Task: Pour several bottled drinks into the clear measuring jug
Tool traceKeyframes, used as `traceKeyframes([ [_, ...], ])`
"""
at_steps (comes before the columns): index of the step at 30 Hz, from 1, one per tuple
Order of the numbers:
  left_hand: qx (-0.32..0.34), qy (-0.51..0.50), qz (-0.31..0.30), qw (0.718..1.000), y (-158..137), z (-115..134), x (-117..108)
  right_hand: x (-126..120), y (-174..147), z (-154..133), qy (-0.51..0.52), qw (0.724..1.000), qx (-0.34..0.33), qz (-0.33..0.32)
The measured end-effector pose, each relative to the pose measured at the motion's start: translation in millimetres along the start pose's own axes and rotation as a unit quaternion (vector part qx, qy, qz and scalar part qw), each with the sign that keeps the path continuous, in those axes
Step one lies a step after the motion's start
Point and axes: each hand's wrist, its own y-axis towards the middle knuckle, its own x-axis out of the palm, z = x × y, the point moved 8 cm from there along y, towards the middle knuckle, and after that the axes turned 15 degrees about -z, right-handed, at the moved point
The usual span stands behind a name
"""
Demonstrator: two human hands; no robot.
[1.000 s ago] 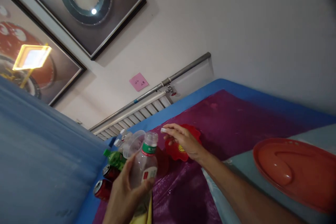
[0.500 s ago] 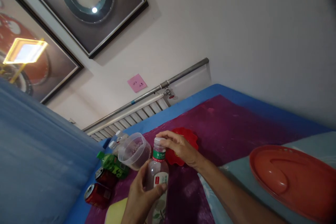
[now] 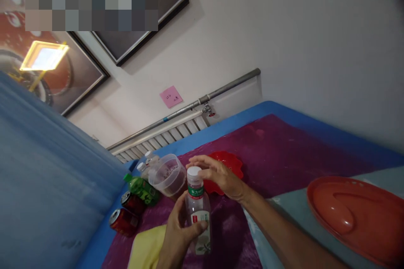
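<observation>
A clear plastic bottle (image 3: pixel 195 201) with a green neck band, a pale label and a white cap (image 3: pixel 193 171) stands upright in front of me. My left hand (image 3: pixel 181 229) is wrapped around its body, the thumb lying over the label. At the top, my right hand (image 3: pixel 221 175) has its fingers loosely stretched behind the cap and its thumb beside it. The cap sits on the bottle's neck, its top in plain sight. Partly hidden behind my right hand is a red scalloped dish (image 3: pixel 236 166). A yellow cloth (image 3: pixel 147 243) lies by my left wrist.
Left of the bottle stand a clear plastic tub (image 3: pixel 167 176), a green bottle (image 3: pixel 143 189), two red cans (image 3: pixel 123 220) and small clear bottles (image 3: pixel 153 157). An orange-red oval platter (image 3: pixel 356 214) lies at the right. A purple cloth (image 3: pixel 268 151) covers part of the blue table (image 3: pixel 252 113).
My right fingers have loosened and straightened, so the cap's top shows more. The bottle has tilted slightly in view. The whole scene has shifted a little to the right.
</observation>
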Motion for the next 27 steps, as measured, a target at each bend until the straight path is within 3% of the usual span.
traceKeyframes([
  [6,0.048,-0.022,0.106,0.993,-26.6,11.0,-32.1,-24.0,-0.1,4.4,-0.005,0.998,-0.020,0.056],
  [9,0.071,0.004,0.180,0.981,-44.8,26.2,-71.4,-34.5,-1.4,5.2,-0.007,0.996,-0.027,0.084],
  [13,0.112,0.057,0.320,0.939,-69.3,43.4,-137.6,-38.5,-3.3,7.9,-0.021,0.995,-0.012,0.101],
  [19,0.082,0.081,0.415,0.902,-76.9,13.1,-204.9,-39.9,-2.9,13.7,-0.057,0.993,0.008,0.105],
  [23,0.065,0.091,0.432,0.895,-70.3,-13.5,-227.6,-39.9,-2.8,16.1,-0.089,0.990,0.025,0.106],
  [27,0.050,0.116,0.444,0.887,-63.6,-21.5,-240.8,-37.3,-4.0,14.0,-0.117,0.986,0.044,0.109],
])
